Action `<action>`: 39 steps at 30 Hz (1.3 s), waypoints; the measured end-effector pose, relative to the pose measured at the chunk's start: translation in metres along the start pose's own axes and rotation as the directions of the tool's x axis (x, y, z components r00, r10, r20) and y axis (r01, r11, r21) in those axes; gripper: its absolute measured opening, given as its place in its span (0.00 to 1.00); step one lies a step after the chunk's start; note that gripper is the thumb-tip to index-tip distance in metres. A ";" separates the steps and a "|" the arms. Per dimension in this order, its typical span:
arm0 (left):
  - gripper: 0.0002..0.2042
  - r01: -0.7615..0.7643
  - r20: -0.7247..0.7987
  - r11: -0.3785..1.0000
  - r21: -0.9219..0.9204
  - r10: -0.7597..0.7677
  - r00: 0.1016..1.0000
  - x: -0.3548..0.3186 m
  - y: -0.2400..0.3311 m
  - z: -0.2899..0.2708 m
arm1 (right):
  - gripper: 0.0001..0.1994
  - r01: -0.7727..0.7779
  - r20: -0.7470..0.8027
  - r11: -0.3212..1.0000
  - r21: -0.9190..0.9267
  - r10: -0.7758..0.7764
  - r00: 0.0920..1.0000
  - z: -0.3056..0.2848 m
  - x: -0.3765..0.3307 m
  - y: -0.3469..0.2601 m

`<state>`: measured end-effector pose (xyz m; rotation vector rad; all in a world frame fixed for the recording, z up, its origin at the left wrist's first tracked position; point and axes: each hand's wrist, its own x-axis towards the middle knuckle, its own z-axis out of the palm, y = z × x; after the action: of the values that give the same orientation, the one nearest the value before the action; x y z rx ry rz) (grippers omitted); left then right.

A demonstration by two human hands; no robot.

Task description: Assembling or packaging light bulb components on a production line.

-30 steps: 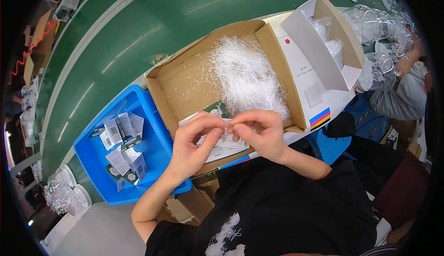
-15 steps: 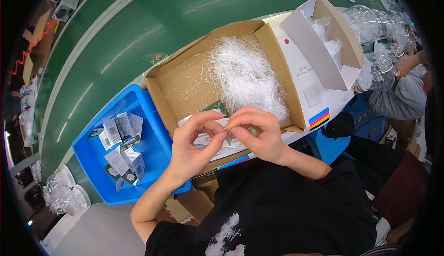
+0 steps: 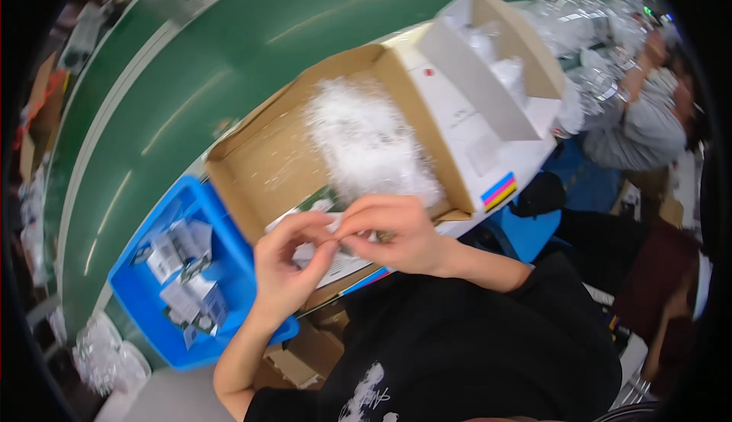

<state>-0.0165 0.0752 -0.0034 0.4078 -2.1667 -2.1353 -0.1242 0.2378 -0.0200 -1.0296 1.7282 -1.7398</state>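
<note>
Some printed cards (image 3: 345, 267) beneath both hands (image 3: 400, 235)

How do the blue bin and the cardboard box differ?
The blue bin looks like smooth plastic; the cardboard box is brown. The bin holds a loose cluster of printed cards; the box's most visible content is a heap of whitish strands. Both are open-topped.
</note>
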 end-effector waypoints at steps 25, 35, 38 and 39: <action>0.14 0.019 0.045 0.998 0.065 -0.022 0.999 -0.003 -0.003 -0.009 | 0.05 -0.099 0.144 0.995 0.018 0.096 0.985 -0.002 0.010 0.002; 0.16 -0.087 -0.126 0.986 -0.143 0.069 0.990 0.004 -0.020 -0.013 | 0.04 0.144 0.022 0.961 -0.237 -0.142 0.990 -0.051 0.050 -0.010; 0.12 -0.054 -0.100 0.984 -0.171 0.038 0.994 0.000 -0.014 -0.018 | 0.02 0.078 -0.184 0.970 -0.229 -0.122 0.975 -0.071 0.051 -0.006; 0.12 -0.081 -0.100 0.985 -0.152 0.067 0.993 0.000 -0.009 -0.020 | 0.02 0.109 -0.188 0.967 -0.232 -0.155 0.970 -0.079 0.047 -0.004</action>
<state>-0.0106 0.0554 -0.0114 0.4005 -1.9179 -2.1787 -0.2136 0.2504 -0.0014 -1.1148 2.0621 -1.8214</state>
